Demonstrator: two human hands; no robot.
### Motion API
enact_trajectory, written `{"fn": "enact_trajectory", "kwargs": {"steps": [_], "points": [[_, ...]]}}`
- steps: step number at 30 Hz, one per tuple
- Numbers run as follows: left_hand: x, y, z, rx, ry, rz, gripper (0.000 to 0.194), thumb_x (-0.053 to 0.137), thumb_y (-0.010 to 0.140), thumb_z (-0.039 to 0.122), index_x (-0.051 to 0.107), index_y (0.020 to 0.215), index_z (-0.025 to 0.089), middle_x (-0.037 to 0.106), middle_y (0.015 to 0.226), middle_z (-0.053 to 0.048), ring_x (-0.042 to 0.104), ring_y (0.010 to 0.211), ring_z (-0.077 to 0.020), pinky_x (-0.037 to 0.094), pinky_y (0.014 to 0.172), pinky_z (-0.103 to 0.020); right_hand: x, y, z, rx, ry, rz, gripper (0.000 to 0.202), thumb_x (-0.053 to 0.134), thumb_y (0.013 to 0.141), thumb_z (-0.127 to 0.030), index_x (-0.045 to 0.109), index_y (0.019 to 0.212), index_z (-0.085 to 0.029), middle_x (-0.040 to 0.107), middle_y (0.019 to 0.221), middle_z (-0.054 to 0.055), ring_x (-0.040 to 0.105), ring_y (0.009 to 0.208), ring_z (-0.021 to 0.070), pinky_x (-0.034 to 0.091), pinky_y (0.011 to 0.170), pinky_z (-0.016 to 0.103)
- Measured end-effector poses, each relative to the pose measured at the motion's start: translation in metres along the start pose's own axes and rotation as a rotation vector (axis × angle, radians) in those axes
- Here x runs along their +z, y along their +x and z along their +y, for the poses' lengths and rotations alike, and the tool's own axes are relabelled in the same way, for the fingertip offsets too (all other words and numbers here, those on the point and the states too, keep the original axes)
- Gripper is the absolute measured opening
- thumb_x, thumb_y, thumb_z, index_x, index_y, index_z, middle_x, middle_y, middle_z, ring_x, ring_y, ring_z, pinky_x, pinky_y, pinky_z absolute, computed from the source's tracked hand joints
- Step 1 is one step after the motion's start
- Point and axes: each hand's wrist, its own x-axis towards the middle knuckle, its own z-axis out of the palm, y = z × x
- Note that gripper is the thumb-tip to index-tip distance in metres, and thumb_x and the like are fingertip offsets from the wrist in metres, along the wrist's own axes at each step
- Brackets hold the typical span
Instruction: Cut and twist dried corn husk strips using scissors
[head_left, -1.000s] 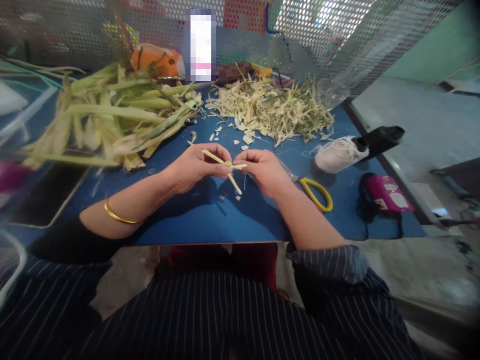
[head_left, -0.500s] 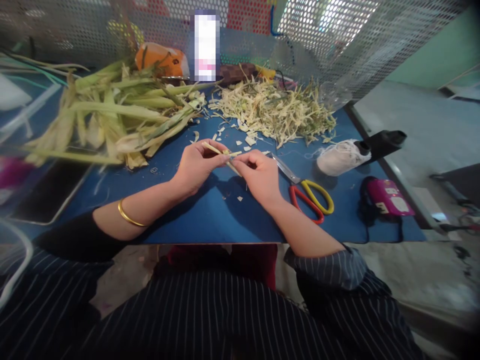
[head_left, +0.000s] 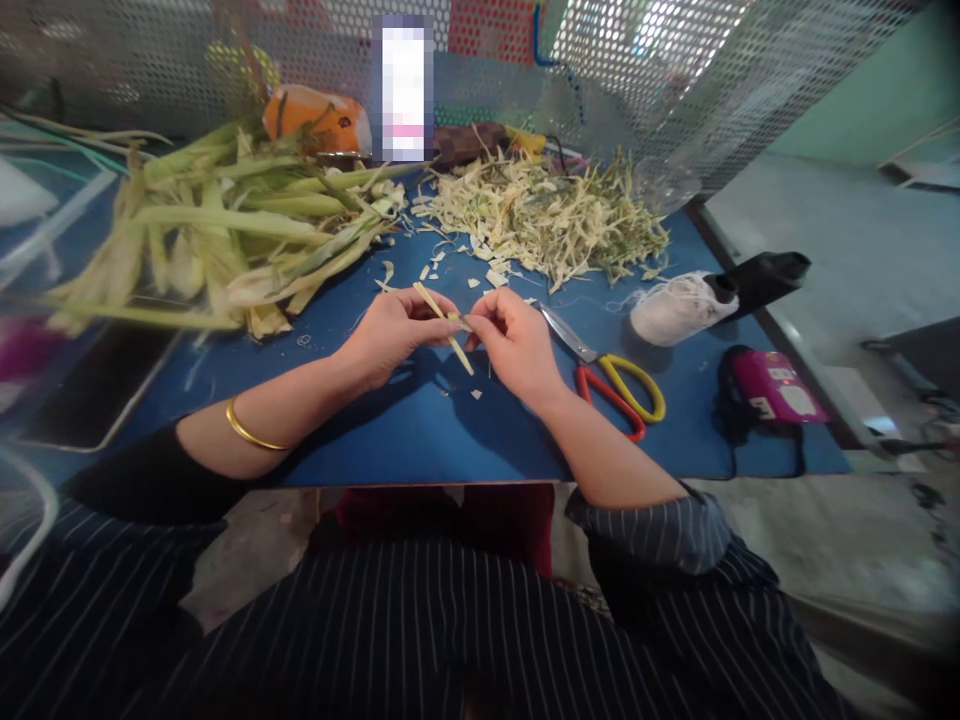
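Note:
My left hand (head_left: 390,335) pinches a thin pale green husk strip (head_left: 460,356) between thumb and fingers; the strip slants down to the right. My right hand (head_left: 514,345) is closed at the strip's crossing point, its fingertips pinching a small end that juts sideways. Both hands nearly touch over the blue table (head_left: 420,430). Beyond them lie a heap of long corn husks (head_left: 247,220) at the left and a pile of shredded husk pieces (head_left: 555,220) at the right. Open scissors (head_left: 592,360) with red and yellow handles rest beside my right hand.
A white thread spool (head_left: 671,310) and a black cone (head_left: 772,280) lie at the right, near a magenta device (head_left: 780,385). A dark flat panel (head_left: 105,380) is at the left. An orange packet (head_left: 319,118) stands before perforated metal mesh (head_left: 637,60).
The strip in my left hand has turned steeper, its lower end now showing free between my hands. Its sideways end is now mostly covered by my right fingertips. The view has shifted slightly.

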Motion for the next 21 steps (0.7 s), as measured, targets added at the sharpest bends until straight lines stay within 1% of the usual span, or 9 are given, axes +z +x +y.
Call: {"fn": "enact_trajectory", "kwargs": {"steps": [2,4,7,11,14,17,21], "points": [[-0.0009,0.0001,-0.0005,-0.044,0.005,-0.018,0.025,0.077,0.064,0.031,0.069,0.081,0.014,0.066,0.072,-0.003,0.059,0.061,-0.0114,0.049,0.059,-0.026,0.0002,0.0001,-0.0001,-0.002,0.018,0.015,0.01,0.053,0.086,-0.022,0.049,0.077,-0.022,0.057,0.063,-0.003,0.056,0.059,0.0119,0.043,0.062,0.028],[-0.0013,0.0,-0.0008,-0.071,0.056,-0.019,0.026,0.077,0.064,0.034,0.069,0.079,0.014,0.064,0.065,-0.002,0.055,0.055,-0.0109,0.044,0.052,-0.025,-0.0003,0.0002,0.0,-0.018,0.003,0.027,0.009,0.053,0.086,-0.021,0.049,0.077,-0.021,0.056,0.063,-0.004,0.055,0.058,0.0114,0.042,0.061,0.028],[-0.0002,-0.0007,-0.0005,-0.061,0.148,0.004,0.024,0.076,0.066,0.036,0.071,0.076,0.015,0.058,0.055,0.001,0.047,0.048,-0.009,0.035,0.046,-0.025,-0.0007,0.0006,0.0016,-0.016,-0.027,0.007,0.01,0.053,0.085,-0.021,0.049,0.076,-0.021,0.055,0.061,-0.004,0.053,0.056,0.0106,0.041,0.06,0.028],[0.0029,-0.0022,0.0009,-0.071,0.191,0.029,0.023,0.076,0.064,0.037,0.071,0.072,0.016,0.054,0.052,0.003,0.043,0.048,-0.0093,0.032,0.047,-0.026,-0.0003,0.0012,0.0039,0.013,-0.027,-0.011,0.011,0.053,0.084,-0.02,0.049,0.075,-0.022,0.054,0.06,-0.004,0.052,0.054,0.0105,0.04,0.06,0.028],[0.0041,-0.003,0.0005,-0.089,0.217,0.048,0.023,0.075,0.065,0.039,0.07,0.07,0.017,0.05,0.049,0.003,0.042,0.048,-0.0097,0.031,0.047,-0.026,0.0,0.0006,0.0029,-0.006,-0.049,-0.006,0.01,0.053,0.084,-0.02,0.049,0.076,-0.022,0.054,0.06,-0.004,0.053,0.054,0.0108,0.04,0.06,0.028],[0.0043,-0.0028,-0.0027,-0.059,0.236,0.067,0.018,0.072,0.068,0.035,0.069,0.067,0.017,0.048,0.048,0.003,0.038,0.047,-0.009,0.027,0.044,-0.025,0.0007,0.0002,0.0015,-0.015,-0.056,-0.007,0.009,0.053,0.085,-0.02,0.05,0.076,-0.022,0.054,0.06,-0.004,0.053,0.055,0.0107,0.04,0.06,0.028],[0.0036,-0.0011,-0.0064,-0.039,0.235,0.075,0.014,0.07,0.069,0.03,0.068,0.063,0.017,0.049,0.05,0.002,0.036,0.046,-0.0087,0.025,0.045,-0.027,0.0016,0.0021,0.0028,0.05,0.036,-0.033,0.011,0.055,0.084,-0.024,0.05,0.075,-0.021,0.055,0.06,-0.004,0.053,0.052,0.01,0.041,0.056,0.027]]}}
